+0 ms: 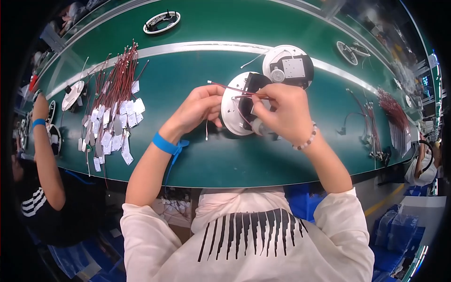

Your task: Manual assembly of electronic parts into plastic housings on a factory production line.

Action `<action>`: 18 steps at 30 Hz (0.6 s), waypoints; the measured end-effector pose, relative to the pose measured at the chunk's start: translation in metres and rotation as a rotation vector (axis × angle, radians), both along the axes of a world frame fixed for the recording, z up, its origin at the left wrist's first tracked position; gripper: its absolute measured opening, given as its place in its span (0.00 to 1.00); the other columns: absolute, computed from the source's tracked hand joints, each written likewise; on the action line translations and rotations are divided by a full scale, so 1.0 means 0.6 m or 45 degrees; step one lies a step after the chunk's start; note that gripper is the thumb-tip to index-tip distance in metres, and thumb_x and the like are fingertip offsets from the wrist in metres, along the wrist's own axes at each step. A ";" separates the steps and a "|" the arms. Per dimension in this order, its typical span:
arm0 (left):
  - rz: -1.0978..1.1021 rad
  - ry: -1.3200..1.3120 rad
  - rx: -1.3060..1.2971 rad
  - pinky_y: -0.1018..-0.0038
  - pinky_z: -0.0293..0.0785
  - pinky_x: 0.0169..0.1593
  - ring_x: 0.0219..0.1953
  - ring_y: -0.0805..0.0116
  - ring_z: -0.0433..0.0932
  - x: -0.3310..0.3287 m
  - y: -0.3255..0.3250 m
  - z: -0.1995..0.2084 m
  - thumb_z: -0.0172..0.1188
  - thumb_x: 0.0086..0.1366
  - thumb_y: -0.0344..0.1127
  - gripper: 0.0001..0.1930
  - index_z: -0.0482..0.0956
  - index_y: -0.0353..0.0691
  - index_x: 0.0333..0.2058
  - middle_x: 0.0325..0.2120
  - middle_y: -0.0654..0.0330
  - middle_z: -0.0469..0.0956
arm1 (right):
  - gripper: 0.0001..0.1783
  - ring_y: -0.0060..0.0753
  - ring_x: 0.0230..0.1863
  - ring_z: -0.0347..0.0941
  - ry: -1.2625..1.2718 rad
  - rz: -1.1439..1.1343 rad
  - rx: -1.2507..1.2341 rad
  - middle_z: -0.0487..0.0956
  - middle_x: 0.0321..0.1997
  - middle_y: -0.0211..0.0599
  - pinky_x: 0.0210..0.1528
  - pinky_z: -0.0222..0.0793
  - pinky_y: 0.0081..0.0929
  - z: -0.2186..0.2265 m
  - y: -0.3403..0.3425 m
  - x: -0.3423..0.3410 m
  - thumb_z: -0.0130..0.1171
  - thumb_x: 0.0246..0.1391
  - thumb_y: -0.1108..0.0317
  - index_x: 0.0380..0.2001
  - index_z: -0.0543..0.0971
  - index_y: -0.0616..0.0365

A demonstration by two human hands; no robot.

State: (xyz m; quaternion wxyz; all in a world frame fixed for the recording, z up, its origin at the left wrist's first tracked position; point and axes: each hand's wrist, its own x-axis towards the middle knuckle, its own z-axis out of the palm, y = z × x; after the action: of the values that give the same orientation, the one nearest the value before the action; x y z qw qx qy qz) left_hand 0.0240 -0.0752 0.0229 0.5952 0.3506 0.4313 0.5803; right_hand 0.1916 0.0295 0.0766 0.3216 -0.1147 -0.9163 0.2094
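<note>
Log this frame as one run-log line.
left hand: steadies round white housing | right hand: pinches red wire lead | beside: second housing, tagged wire bundle

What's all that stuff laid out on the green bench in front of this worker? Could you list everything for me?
round white disc unit: one, white with dark inner part, between both hands
second disc unit: one, white and black, just behind the first
red wire: one, held across the first disc
wire bundle with white tags: one heap, red and white, bench left
ring part: one, white, far side
wire bundle: one, red, bench right
green bench: one
co-worker's arm: one, far left
left hand: blue wristband, on the disc edge
right hand: bead bracelet, pinching the wire
</note>
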 end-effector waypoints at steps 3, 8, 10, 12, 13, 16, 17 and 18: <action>-0.005 -0.035 0.007 0.80 0.73 0.23 0.13 0.83 0.59 0.003 0.003 -0.001 0.45 0.57 0.31 0.12 0.67 0.30 0.38 0.13 0.68 0.61 | 0.04 0.23 0.11 0.63 -0.051 -0.004 0.042 0.71 0.13 0.36 0.15 0.58 0.16 -0.003 0.001 -0.002 0.57 0.34 0.74 0.17 0.75 0.63; -0.057 0.108 -0.011 0.79 0.73 0.23 0.13 0.81 0.62 0.020 0.002 -0.001 0.46 0.57 0.29 0.11 0.67 0.31 0.39 0.12 0.68 0.61 | 0.03 0.31 0.14 0.67 -0.119 0.095 0.086 0.71 0.13 0.37 0.18 0.62 0.23 -0.023 -0.005 -0.013 0.56 0.34 0.74 0.17 0.75 0.62; -0.082 0.109 -0.001 0.79 0.73 0.24 0.14 0.81 0.64 0.012 0.000 -0.011 0.46 0.58 0.29 0.11 0.67 0.32 0.39 0.14 0.67 0.64 | 0.03 0.33 0.15 0.67 -0.123 0.107 0.078 0.70 0.14 0.38 0.18 0.62 0.24 -0.026 -0.007 -0.017 0.56 0.35 0.74 0.17 0.75 0.62; -0.083 0.180 -0.039 0.81 0.72 0.26 0.18 0.79 0.69 0.006 0.001 -0.012 0.44 0.58 0.29 0.10 0.68 0.32 0.37 0.16 0.65 0.67 | 0.02 0.35 0.16 0.68 -0.125 0.129 0.075 0.70 0.15 0.39 0.20 0.63 0.25 -0.026 -0.004 -0.019 0.56 0.37 0.74 0.18 0.75 0.61; -0.087 0.177 -0.038 0.81 0.72 0.26 0.18 0.79 0.69 0.006 0.002 -0.012 0.44 0.58 0.29 0.10 0.68 0.32 0.37 0.16 0.65 0.67 | 0.02 0.35 0.16 0.68 -0.128 0.125 0.076 0.70 0.15 0.39 0.20 0.63 0.25 -0.028 -0.001 -0.018 0.56 0.37 0.74 0.18 0.75 0.61; -0.039 0.248 -0.108 0.82 0.72 0.27 0.20 0.77 0.71 0.008 0.007 -0.006 0.44 0.58 0.29 0.09 0.68 0.31 0.35 0.18 0.63 0.70 | 0.02 0.36 0.17 0.67 0.072 0.119 0.122 0.69 0.16 0.39 0.20 0.62 0.26 -0.025 0.011 -0.007 0.54 0.39 0.75 0.21 0.75 0.61; -0.040 0.276 -0.099 0.81 0.72 0.27 0.21 0.76 0.72 0.008 0.006 -0.006 0.44 0.58 0.29 0.09 0.68 0.31 0.35 0.19 0.62 0.71 | 0.02 0.36 0.17 0.67 0.102 0.030 0.227 0.69 0.16 0.39 0.20 0.62 0.26 -0.014 0.013 -0.002 0.53 0.40 0.76 0.22 0.74 0.60; -0.042 0.305 -0.090 0.81 0.72 0.27 0.21 0.75 0.72 0.008 0.005 -0.007 0.44 0.57 0.29 0.09 0.68 0.30 0.35 0.20 0.61 0.72 | 0.03 0.37 0.16 0.66 0.132 -0.060 0.332 0.69 0.17 0.38 0.20 0.62 0.27 -0.007 0.016 0.004 0.52 0.41 0.77 0.23 0.74 0.60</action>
State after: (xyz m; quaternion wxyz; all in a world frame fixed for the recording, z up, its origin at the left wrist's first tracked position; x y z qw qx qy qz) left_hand 0.0290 -0.0720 0.0188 0.5609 0.4034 0.5137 0.5087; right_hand 0.1941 0.0390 0.0724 0.3856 -0.0825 -0.9149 0.0864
